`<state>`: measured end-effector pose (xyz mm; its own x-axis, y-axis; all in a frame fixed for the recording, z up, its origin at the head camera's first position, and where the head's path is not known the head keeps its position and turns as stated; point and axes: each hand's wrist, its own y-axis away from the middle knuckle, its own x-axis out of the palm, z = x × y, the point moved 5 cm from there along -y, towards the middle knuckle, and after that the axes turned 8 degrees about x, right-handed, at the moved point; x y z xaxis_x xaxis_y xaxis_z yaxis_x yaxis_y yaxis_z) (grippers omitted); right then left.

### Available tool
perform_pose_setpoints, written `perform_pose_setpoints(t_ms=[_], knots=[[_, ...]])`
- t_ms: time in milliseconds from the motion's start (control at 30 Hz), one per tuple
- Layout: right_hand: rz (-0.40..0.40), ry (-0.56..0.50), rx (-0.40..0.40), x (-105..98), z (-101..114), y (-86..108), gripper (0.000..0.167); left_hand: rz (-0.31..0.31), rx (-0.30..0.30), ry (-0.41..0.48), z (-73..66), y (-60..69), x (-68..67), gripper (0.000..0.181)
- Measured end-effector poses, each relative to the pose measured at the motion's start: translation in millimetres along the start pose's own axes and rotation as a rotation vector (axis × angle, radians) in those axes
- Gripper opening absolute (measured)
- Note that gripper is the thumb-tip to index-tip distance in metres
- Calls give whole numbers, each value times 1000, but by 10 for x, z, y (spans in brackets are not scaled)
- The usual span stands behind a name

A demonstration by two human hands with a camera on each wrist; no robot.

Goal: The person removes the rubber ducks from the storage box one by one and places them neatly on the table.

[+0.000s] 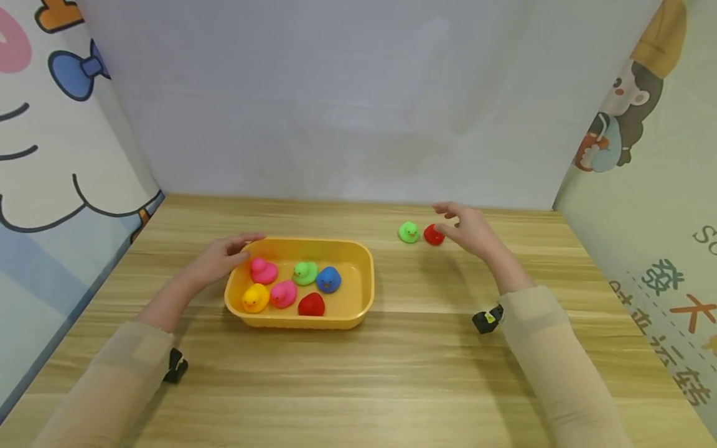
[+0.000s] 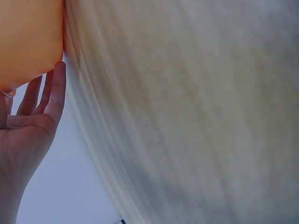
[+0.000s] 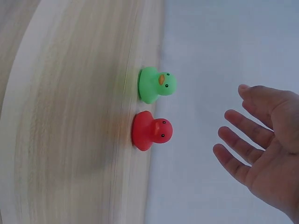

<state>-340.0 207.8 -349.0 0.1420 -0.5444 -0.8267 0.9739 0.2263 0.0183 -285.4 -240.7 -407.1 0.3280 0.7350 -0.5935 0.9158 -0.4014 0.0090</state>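
Note:
A yellow-orange plastic basket (image 1: 358,318) stands left of the table's middle. My left hand (image 1: 221,258) holds its back left corner, fingers along the outside and thumb over the rim; the left wrist view shows the fingers (image 2: 57,88) against the basket's wall. Inside are several rubber ducks, including a yellow duck (image 1: 256,298), a blue duck (image 1: 328,280) and a red one (image 1: 311,305). Above and beside a red rubber duck (image 3: 149,131) hovers my right hand (image 1: 467,230), fingers spread and apart from it in the right wrist view. A green rubber duck (image 3: 154,85) sits beside the red one.
The wooden table (image 1: 358,379) ends at a pale backdrop (image 1: 336,124) just behind the two loose ducks. Printed cloths hang on the left and right sides. A black wrist device (image 1: 487,319) sits under the right sleeve.

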Motion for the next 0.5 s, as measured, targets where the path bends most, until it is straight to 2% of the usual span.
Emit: perform_pose_setpoints(t_ms=[133,500], knots=[[-26,-19,-7,-40,49,40,49,-5,9,-4,146,-58,-9,43],[-74,-58,-80,-82,287,179,50,-3,15,15,145,-43,-1,44]])
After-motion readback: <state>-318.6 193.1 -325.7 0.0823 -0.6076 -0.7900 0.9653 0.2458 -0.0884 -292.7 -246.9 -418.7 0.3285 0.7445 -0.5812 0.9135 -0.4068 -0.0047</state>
